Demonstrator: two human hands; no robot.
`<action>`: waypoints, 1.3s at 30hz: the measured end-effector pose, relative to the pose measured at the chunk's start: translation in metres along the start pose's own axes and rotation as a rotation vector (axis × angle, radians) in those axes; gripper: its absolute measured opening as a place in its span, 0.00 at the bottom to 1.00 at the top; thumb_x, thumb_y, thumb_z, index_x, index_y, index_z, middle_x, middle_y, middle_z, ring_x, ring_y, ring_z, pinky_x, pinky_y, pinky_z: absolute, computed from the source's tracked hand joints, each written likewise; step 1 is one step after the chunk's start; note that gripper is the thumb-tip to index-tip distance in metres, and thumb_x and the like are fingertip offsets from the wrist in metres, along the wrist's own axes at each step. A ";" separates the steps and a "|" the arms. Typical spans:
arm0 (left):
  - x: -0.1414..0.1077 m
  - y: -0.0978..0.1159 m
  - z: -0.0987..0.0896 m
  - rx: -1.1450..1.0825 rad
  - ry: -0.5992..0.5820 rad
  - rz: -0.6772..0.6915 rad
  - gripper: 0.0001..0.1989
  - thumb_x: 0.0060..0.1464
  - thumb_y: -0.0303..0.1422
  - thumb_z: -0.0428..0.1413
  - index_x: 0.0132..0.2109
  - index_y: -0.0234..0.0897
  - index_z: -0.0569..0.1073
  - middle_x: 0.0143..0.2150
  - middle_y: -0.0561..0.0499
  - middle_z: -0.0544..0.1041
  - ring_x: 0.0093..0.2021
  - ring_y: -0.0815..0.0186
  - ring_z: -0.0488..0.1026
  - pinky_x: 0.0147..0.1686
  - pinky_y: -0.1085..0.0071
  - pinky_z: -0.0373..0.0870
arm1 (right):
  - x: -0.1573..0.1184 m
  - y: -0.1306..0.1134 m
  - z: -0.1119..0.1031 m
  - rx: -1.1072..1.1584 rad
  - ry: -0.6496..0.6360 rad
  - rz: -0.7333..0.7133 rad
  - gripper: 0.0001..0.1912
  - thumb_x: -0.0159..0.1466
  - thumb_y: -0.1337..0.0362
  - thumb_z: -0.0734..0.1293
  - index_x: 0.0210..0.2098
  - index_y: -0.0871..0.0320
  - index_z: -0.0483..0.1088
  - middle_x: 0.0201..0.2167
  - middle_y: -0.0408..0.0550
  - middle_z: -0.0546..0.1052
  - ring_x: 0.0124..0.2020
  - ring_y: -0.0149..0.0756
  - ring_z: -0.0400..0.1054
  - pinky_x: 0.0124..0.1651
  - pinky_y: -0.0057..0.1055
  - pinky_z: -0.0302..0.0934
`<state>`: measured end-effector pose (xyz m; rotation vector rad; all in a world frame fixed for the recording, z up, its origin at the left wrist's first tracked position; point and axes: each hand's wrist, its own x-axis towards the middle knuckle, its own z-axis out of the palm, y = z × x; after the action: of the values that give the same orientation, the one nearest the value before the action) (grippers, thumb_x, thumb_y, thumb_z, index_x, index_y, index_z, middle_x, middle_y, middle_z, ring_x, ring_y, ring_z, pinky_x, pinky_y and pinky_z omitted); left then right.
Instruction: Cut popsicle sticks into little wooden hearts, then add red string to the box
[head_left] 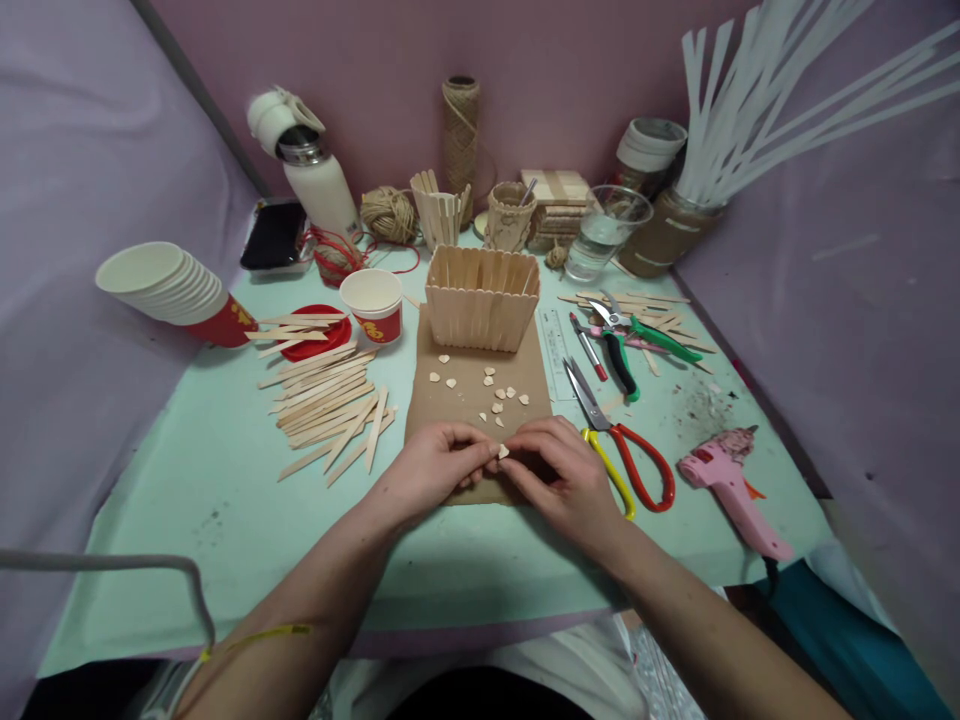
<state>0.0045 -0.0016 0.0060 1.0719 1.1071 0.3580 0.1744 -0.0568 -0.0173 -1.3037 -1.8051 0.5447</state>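
Over the near part of a brown cardboard sheet (450,405), my left hand (442,462) and my right hand (562,470) meet. Pinched between their fingertips is a small pale wooden heart (503,452). Both hands are closed, with thumbs and forefingers at the piece. Several similar small wooden pieces (500,394) lie scattered on the cardboard just beyond my fingers. At the sheet's far end stands a box made of craft sticks (484,310), with scalloped upper edges.
Loose craft sticks (322,400) and paper cups (373,305) lie left. On the right are scissors (619,440), pruning shears (619,345), a marker (589,347) and a pink glue gun (735,490). Twine (389,215), a white bottle (322,190) and a water cup (600,235) line the back.
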 end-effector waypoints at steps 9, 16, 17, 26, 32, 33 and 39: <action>-0.002 0.003 -0.003 0.114 0.037 0.027 0.14 0.49 0.42 0.58 0.29 0.35 0.77 0.18 0.57 0.66 0.18 0.74 0.54 0.20 0.74 0.50 | -0.001 -0.001 -0.002 -0.091 0.029 -0.043 0.03 0.62 0.68 0.67 0.36 0.56 0.71 0.33 0.50 0.75 0.37 0.40 0.67 0.38 0.38 0.62; 0.002 -0.001 -0.015 -0.101 0.494 0.360 0.10 0.49 0.39 0.61 0.32 0.37 0.74 0.24 0.57 0.70 0.24 0.73 0.62 0.25 0.76 0.56 | 0.006 -0.008 -0.036 -0.126 0.243 -0.049 0.07 0.59 0.70 0.69 0.37 0.54 0.72 0.34 0.48 0.75 0.37 0.40 0.69 0.39 0.39 0.64; 0.002 0.000 -0.016 -0.196 0.579 0.435 0.09 0.49 0.38 0.62 0.32 0.38 0.72 0.23 0.58 0.67 0.23 0.74 0.61 0.24 0.76 0.56 | 0.007 -0.010 -0.044 -0.123 0.304 -0.048 0.08 0.59 0.71 0.69 0.37 0.53 0.72 0.34 0.48 0.75 0.37 0.41 0.69 0.39 0.40 0.64; 0.001 0.013 -0.038 -0.631 0.864 0.896 0.06 0.47 0.30 0.64 0.29 0.36 0.74 0.26 0.55 0.71 0.26 0.75 0.66 0.27 0.79 0.64 | 0.015 -0.011 -0.073 -0.118 0.525 -0.036 0.08 0.59 0.69 0.70 0.36 0.50 0.72 0.33 0.47 0.73 0.37 0.43 0.68 0.39 0.42 0.63; -0.002 0.013 -0.035 -0.615 0.842 0.825 0.08 0.47 0.25 0.62 0.34 0.41 0.75 0.39 0.53 0.73 0.33 0.74 0.69 0.28 0.79 0.65 | 0.023 0.016 -0.032 -0.145 0.013 0.000 0.01 0.62 0.67 0.67 0.33 0.55 0.70 0.33 0.47 0.74 0.36 0.39 0.68 0.40 0.38 0.63; -0.002 0.013 -0.034 -0.610 0.839 0.813 0.08 0.48 0.25 0.62 0.35 0.42 0.75 0.40 0.52 0.72 0.33 0.73 0.69 0.27 0.79 0.65 | 0.024 0.019 -0.027 -0.157 -0.027 0.006 0.01 0.63 0.67 0.66 0.33 0.55 0.70 0.33 0.48 0.74 0.37 0.39 0.67 0.40 0.38 0.63; -0.002 0.014 -0.034 -0.603 0.814 0.727 0.07 0.47 0.27 0.62 0.33 0.42 0.73 0.32 0.54 0.68 0.29 0.74 0.66 0.25 0.78 0.62 | 0.024 0.026 -0.023 -0.247 -0.134 0.018 0.04 0.65 0.65 0.65 0.37 0.55 0.72 0.36 0.51 0.74 0.40 0.42 0.67 0.43 0.41 0.63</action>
<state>-0.0220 0.0214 0.0178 0.7394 1.1376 1.7063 0.2047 -0.0281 -0.0152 -1.4787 -2.0235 0.4380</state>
